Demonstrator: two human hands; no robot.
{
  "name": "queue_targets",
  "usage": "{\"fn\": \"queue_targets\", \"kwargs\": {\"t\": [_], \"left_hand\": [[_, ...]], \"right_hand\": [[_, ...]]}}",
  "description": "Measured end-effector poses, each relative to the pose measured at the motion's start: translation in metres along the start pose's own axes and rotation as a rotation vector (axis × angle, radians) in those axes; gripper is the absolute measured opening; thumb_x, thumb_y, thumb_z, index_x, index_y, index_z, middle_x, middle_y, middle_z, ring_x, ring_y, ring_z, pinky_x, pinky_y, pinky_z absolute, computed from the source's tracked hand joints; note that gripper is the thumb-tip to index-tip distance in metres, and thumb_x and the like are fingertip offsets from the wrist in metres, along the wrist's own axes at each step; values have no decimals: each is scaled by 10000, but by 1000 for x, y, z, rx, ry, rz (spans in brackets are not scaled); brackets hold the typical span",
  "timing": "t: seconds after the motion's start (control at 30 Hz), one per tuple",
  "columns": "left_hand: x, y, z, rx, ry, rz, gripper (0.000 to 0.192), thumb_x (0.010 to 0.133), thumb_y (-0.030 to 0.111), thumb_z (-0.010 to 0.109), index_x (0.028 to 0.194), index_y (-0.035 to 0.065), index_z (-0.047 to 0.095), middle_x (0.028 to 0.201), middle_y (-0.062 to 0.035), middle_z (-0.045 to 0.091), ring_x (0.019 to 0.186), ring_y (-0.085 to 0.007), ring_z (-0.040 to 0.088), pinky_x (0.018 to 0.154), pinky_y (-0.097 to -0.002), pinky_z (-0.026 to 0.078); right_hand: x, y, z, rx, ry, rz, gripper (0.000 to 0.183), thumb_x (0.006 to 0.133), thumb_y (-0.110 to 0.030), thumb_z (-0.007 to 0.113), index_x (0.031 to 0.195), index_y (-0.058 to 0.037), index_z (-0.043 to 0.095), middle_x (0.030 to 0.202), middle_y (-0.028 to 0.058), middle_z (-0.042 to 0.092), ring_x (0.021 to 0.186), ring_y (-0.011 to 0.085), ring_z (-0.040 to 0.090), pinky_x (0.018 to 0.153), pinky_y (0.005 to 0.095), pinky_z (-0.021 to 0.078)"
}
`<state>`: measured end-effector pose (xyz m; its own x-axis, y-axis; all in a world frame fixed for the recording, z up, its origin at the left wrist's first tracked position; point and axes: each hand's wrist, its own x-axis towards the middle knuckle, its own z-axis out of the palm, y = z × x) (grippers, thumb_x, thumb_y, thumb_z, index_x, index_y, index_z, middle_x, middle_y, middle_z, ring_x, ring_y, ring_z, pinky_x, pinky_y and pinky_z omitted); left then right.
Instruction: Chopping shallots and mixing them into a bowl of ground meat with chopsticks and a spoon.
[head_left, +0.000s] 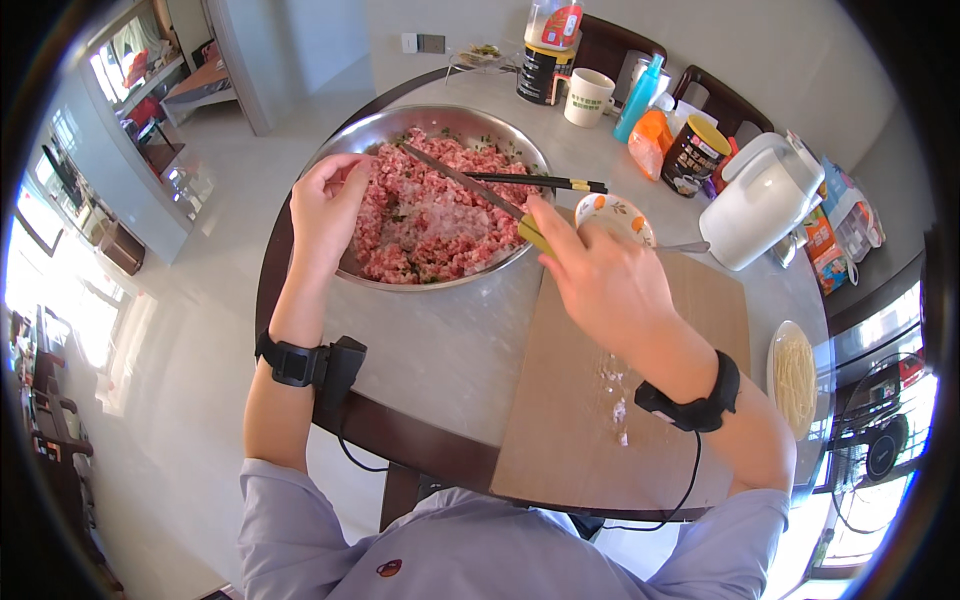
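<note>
A wide stainless steel bowl holds raw minced meat flecked with green, with a heap of pale chopped bits on top. My right hand grips the green handle of a knife, its blade slanting over the meat towards the upper left. Above the bowl's left rim is my left hand, fingers curled; whether it pinches anything is hidden. Black chopsticks lie across the bowl's right side. Below my right hand, white scraps lie on a wooden cutting board.
Beside the steel bowl, a small patterned bowl has a metal utensil at it. Farther back stand a mug, a blue-green bottle, a dark canister and a white jug. A plate of pale strips sits at the right.
</note>
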<state>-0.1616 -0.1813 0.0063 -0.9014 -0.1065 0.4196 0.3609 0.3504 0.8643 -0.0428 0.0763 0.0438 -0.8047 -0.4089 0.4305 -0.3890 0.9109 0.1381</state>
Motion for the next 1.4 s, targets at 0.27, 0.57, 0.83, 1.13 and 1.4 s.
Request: {"fn": "queue_targets", "kwargs": {"t": [0.27, 0.57, 0.83, 1.13, 1.4], "left_hand": [[1, -13, -6, -390, 107, -134, 236, 781, 60, 461, 1008, 41, 527, 776, 16, 464, 634, -67, 434, 537, -218, 374], [1, -14, -6, -399, 56, -207, 297, 753, 66, 459, 1042, 25, 513, 790, 12, 460, 627, -68, 434, 525, -216, 373], [2, -16, -6, -337, 45, -221, 314, 742, 65, 448, 1046, 19, 512, 793, 8, 456, 604, -68, 432, 509, -216, 368], [1, -15, -6, -303, 42, -204, 315, 733, 61, 441, 1035, 18, 521, 787, 6, 453, 597, -63, 427, 506, -209, 359], [1, -17, 1, -304, 48, -133, 193, 814, 57, 459, 989, 29, 534, 706, 16, 470, 562, -46, 411, 471, -195, 341]], "right_hand": [[-10, 1, 26, -351, 94, -212, 619, 667, -55, 584, 1275, -126, 490, 662, 30, 429, 559, 149, 525, 496, 271, 470], [-45, 10, 19, -442, 43, -312, 522, 695, -70, 550, 1216, -80, 537, 596, 2, 377, 482, 113, 397, 435, 238, 323], [-89, -2, -17, -536, -28, -257, 496, 702, -57, 535, 1196, -85, 571, 592, -3, 330, 484, 105, 353, 435, 229, 315], [-124, -3, -56, -452, -92, -137, 501, 700, -31, 532, 1190, -117, 586, 610, 3, 277, 468, 122, 331, 427, 236, 330], [-155, 9, -64, -214, -23, 135, 544, 669, -12, 617, 1201, -107, 561, 600, 30, 394, 458, 165, 430, 426, 285, 383]]}}
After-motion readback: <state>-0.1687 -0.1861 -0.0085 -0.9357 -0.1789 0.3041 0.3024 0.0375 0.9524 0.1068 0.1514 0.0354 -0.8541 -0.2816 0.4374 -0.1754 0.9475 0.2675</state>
